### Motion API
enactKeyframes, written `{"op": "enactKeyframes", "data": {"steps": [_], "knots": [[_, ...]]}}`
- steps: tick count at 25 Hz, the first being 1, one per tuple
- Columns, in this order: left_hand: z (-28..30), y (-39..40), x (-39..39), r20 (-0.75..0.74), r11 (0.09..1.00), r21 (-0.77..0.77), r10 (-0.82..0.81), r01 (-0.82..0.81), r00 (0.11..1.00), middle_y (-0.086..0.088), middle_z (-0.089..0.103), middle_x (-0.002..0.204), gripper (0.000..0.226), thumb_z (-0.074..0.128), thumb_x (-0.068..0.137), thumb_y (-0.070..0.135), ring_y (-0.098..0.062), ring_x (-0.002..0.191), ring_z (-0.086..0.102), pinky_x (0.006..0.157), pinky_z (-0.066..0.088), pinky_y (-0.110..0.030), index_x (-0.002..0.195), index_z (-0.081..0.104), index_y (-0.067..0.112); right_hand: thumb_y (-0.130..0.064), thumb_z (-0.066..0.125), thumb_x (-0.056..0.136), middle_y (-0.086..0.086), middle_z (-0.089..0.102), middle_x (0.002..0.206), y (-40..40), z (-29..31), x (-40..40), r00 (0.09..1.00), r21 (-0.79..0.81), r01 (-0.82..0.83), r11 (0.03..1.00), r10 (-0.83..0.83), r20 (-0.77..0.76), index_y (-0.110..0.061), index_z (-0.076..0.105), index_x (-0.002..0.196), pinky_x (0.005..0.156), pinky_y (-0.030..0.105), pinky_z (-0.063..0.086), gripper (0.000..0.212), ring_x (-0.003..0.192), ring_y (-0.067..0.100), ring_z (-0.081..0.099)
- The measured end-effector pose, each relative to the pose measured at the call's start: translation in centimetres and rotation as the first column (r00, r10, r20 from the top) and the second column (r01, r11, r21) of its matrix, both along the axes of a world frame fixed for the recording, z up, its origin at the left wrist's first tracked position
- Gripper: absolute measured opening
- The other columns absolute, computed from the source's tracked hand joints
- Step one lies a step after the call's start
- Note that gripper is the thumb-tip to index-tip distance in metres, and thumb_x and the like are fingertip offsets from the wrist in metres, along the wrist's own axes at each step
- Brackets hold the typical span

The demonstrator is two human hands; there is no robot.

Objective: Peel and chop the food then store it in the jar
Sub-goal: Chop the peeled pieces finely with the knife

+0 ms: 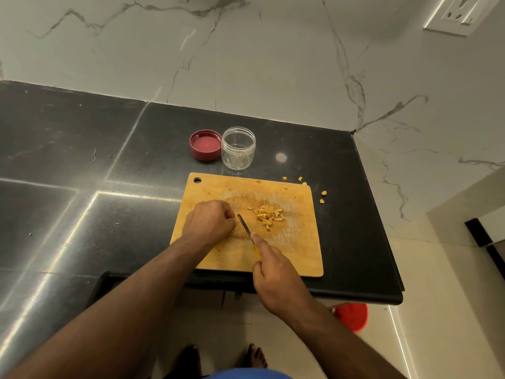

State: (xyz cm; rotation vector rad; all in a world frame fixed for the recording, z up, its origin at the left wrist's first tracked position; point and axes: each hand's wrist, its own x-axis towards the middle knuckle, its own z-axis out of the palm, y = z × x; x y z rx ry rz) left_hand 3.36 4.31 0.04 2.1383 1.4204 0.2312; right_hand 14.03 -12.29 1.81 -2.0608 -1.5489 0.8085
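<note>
A wooden cutting board (297, 250) lies on the black counter. A small heap of chopped yellow food pieces (267, 216) sits near its middle. My right hand (276, 269) grips a small knife (244, 225) with a yellow handle, its blade pointing up-left on the board. My left hand (209, 221) rests curled on the board just left of the blade tip; what it covers is hidden. Behind the board stands a clear plastic jar (238, 148), open, with a few yellow bits at its bottom. Its red lid (205, 144) lies upside down to the left.
Stray yellow bits (323, 193) lie on the black counter (82, 173) past the board's far right corner. A marble wall rises behind and to the right. The counter's front edge is just below the board. A red bucket (352, 317) stands on the floor.
</note>
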Motion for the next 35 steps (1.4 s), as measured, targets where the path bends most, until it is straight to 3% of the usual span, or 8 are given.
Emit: {"op": "enactKeyframes", "data": {"steps": [8, 15, 23, 29, 31, 35], "knots": [[-0.2, 0.2, 0.2, -0.004, 0.999, -0.038, -0.008, 0.008, 1.000, 0.009, 0.068, 0.082, 0.007, 0.066, 0.089, 0.026, -0.010, 0.077, 0.061, 0.065, 0.054, -0.030, 0.086, 0.072, 0.025, -0.019, 0.035, 0.103, 0.002, 0.043, 0.145, 0.3, -0.3, -0.7, 1.000, 0.018, -0.007, 1.000, 0.007, 0.021, -0.024, 0.020, 0.156, 0.102, 0.021, 0.037, 0.055, 0.124, 0.011, 0.044], [-0.3, 0.5, 0.3, 0.002, 0.997, -0.076, 0.002, -0.002, 1.000, 0.010, 0.068, 0.080, 0.008, 0.065, 0.087, 0.026, -0.012, 0.076, 0.063, 0.070, 0.060, -0.038, 0.081, 0.071, 0.026, -0.017, 0.035, 0.102, 0.002, 0.042, 0.146, 0.3, -0.4, -1.2, 1.000, 0.028, 0.001, 1.000, -0.002, 0.020, -0.024, 0.021, 0.156, 0.103, 0.023, 0.038, 0.056, 0.125, 0.012, 0.045], [-0.2, 0.6, 0.3, 0.006, 0.996, -0.084, 0.017, -0.017, 1.000, 0.007, 0.070, 0.081, 0.008, 0.066, 0.086, 0.026, -0.014, 0.077, 0.064, 0.071, 0.059, -0.039, 0.081, 0.072, 0.024, -0.015, 0.032, 0.100, 0.006, 0.045, 0.137, 1.1, -0.2, -2.0, 0.995, -0.037, -0.012, 0.999, 0.016, 0.095, -0.026, 0.015, 0.156, 0.093, 0.039, 0.047, 0.060, 0.113, 0.024, 0.052], [-0.2, 0.4, 0.2, 0.009, 0.997, -0.075, 0.018, -0.018, 1.000, 0.009, 0.069, 0.083, 0.007, 0.066, 0.089, 0.025, -0.012, 0.080, 0.064, 0.072, 0.058, -0.036, 0.087, 0.073, 0.025, -0.019, 0.034, 0.103, -0.002, 0.048, 0.124, -2.1, 0.2, -1.8, 0.999, -0.011, 0.005, 1.000, -0.004, 0.052, -0.028, 0.016, 0.156, 0.084, 0.031, 0.049, 0.056, 0.096, 0.011, 0.052], [-0.3, 0.5, 0.1, 0.001, 0.997, -0.072, 0.006, -0.006, 1.000, 0.010, 0.070, 0.088, 0.007, 0.067, 0.090, 0.026, -0.011, 0.083, 0.063, 0.074, 0.058, -0.034, 0.092, 0.074, 0.026, -0.018, 0.035, 0.103, -0.002, 0.048, 0.127, -2.1, 0.2, -1.2, 0.998, 0.026, 0.020, 0.999, -0.021, 0.051, -0.028, 0.017, 0.156, 0.086, 0.025, 0.048, 0.056, 0.099, 0.009, 0.052], [-0.5, 0.5, -0.2, -0.014, 0.999, -0.040, 0.013, -0.014, 1.000, 0.012, 0.072, 0.095, 0.013, 0.068, 0.090, 0.029, -0.009, 0.085, 0.063, 0.075, 0.059, -0.036, 0.099, 0.076, 0.028, -0.020, 0.034, 0.104, -0.002, 0.039, 0.150, -0.9, 0.1, -0.9, 1.000, 0.026, -0.008, 1.000, 0.007, 0.017, -0.026, 0.017, 0.157, 0.105, 0.018, 0.034, 0.056, 0.130, 0.008, 0.041]]}}
